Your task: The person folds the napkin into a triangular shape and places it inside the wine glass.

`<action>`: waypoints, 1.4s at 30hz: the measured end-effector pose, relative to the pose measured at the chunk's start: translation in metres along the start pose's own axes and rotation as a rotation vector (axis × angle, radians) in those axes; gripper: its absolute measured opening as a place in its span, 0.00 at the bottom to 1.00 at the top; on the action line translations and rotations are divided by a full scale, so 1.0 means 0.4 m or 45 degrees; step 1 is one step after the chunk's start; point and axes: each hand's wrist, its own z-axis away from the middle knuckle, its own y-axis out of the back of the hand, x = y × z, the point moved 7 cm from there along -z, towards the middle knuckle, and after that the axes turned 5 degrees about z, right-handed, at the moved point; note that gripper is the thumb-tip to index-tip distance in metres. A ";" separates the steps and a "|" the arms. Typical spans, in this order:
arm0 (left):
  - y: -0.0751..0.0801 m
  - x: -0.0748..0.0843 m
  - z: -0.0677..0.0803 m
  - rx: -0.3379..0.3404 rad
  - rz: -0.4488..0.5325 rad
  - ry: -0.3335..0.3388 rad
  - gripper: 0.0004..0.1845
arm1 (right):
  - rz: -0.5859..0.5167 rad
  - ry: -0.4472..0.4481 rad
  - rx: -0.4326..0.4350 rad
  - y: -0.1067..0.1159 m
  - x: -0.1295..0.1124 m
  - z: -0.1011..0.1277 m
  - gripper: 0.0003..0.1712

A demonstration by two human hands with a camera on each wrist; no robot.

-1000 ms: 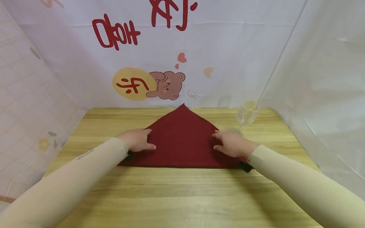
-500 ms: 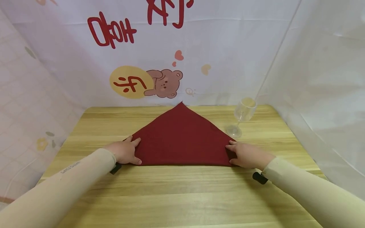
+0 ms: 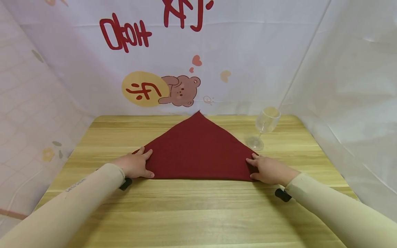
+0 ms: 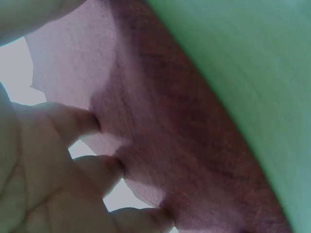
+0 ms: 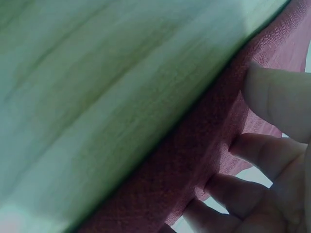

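Red cloth [image 3: 198, 148] lies as a wide triangle in the middle of the desk [image 3: 198, 213], its peak at 12 o'clock reaching the far edge, its long straight side at 6 o'clock, its two other corners near 8 and 4 o'clock; the fabric is matte and deep wine-coloured, mostly flat, and the wrist views show a fine woven texture, with a soft shadowed band along the near side.

One second ago both hands lay further in over the cloth; now they are spread out by its side corners, leaving the middle uncovered, and the glass foot, then largely behind a hand, shows plainly; against half a second ago, little differs.

The left hand [image 3: 134, 165] rests at about 8 o'clock, its grip loose, fingers extended and spread, tips touching the cloth; the right hand [image 3: 270, 170] rests at about 4 o'clock, likewise loose, thumb and fingertips on the fabric, nothing clasped.

At 2 o'clock, just beside the sloping edge, stands a clear stemmed glass [image 3: 267, 121] with a rounded bowl and a flat round foot; pale cream sleeves [image 3: 338, 210] come in from 7 and 5 o'clock; the desk has rounded far corners and yellowish wood grain; behind it hangs a white fabric backdrop [image 3: 242, 44] printed with a brown bear [image 3: 184, 91].
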 end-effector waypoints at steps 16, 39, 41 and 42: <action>-0.003 -0.010 -0.005 -0.009 0.035 0.022 0.56 | 0.072 0.037 -0.005 0.009 -0.016 -0.001 0.39; 0.022 -0.038 -0.019 -0.010 0.072 0.014 0.56 | 0.121 0.020 -0.021 0.012 -0.039 0.008 0.39; 0.032 -0.048 -0.025 -0.015 0.065 0.013 0.56 | 0.143 0.031 -0.021 0.014 -0.057 0.016 0.38; 0.036 -0.053 -0.030 -0.019 0.058 0.011 0.56 | 0.157 0.042 -0.023 0.014 -0.067 0.020 0.39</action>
